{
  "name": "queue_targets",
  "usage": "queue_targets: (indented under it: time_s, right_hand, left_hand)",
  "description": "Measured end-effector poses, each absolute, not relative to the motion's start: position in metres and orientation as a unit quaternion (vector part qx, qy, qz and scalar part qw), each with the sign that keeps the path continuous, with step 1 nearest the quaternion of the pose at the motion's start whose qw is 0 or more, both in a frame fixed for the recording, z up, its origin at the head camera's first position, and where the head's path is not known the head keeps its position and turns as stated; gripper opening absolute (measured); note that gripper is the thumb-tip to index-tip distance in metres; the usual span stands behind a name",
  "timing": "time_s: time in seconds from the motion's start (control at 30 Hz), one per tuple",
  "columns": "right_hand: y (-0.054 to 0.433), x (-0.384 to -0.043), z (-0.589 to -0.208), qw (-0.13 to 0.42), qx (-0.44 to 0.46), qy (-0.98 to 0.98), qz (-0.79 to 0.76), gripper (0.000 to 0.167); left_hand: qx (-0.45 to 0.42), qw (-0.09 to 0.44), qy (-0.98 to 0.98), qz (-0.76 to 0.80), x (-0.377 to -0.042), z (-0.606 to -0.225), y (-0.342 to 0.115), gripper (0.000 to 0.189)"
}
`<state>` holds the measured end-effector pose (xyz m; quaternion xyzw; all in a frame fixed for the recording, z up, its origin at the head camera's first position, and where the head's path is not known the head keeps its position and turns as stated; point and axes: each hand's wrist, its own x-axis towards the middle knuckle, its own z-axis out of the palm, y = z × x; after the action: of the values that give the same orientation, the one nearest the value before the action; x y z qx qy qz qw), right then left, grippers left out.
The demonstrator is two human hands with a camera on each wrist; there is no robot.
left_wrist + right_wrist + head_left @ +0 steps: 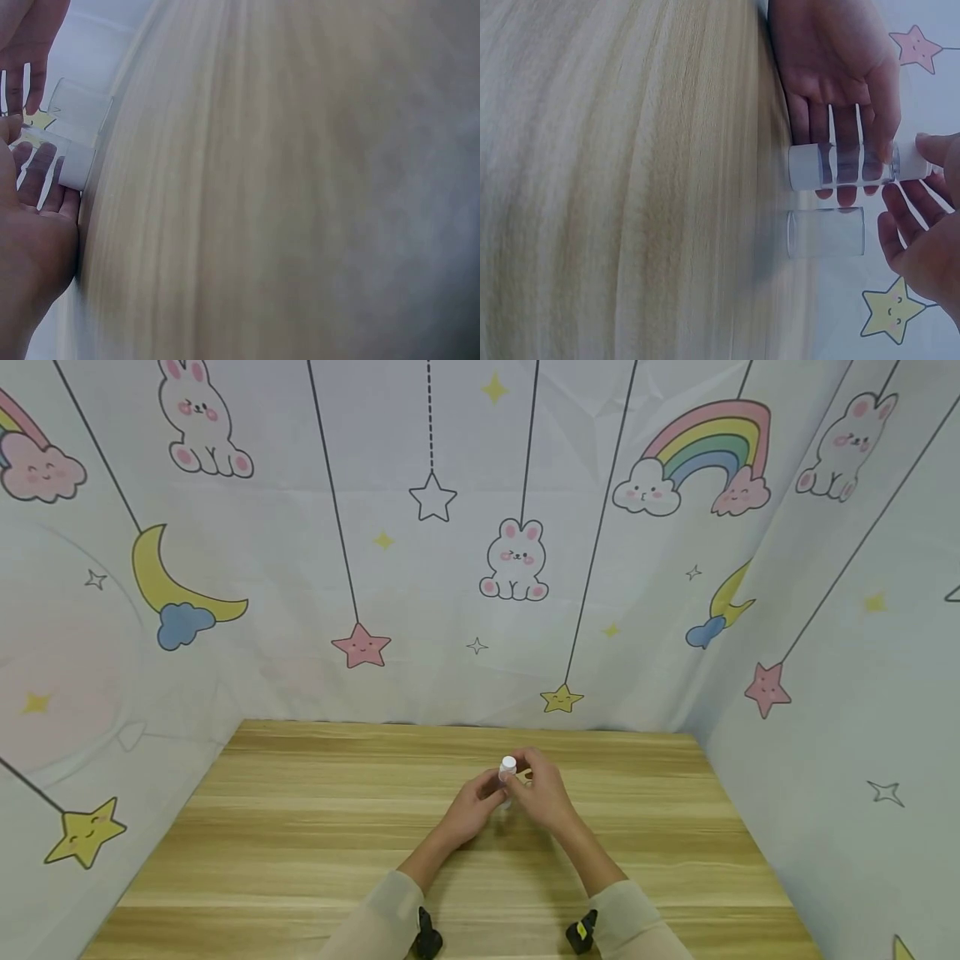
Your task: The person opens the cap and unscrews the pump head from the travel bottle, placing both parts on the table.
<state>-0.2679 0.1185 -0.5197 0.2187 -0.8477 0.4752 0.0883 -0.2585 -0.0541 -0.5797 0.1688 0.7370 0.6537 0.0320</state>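
A clear bottle (844, 163) with a white base and a white top (508, 763) stands upright on the wooden table. My left hand (471, 810) holds its clear body, the fingers behind it and the thumb near the neck, as the right wrist view shows. At the white top, my right hand (543, 793) pinches with thumb and fingers. Beside the bottle, a clear open-looking cylinder (825, 234), like a cover, stands on the table; in the head view the hands mostly hide it.
The wood-grain table (315, 827) reaches back to a white curtain (285, 568) printed with rabbits, stars and rainbows, which also hangs along both sides. Small black devices (427, 935) are worn at both sleeves.
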Motion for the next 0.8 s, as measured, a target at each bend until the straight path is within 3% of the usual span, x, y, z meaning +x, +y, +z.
queue_targets:
  time_s: [0.8]
  right_hand:
    - [0.12,-0.2686,-0.518,0.068,0.205,-0.843,0.493,0.028]
  left_hand:
    - [0.174,0.024,0.739,0.651,-0.2607,-0.5808,-0.0537,0.043]
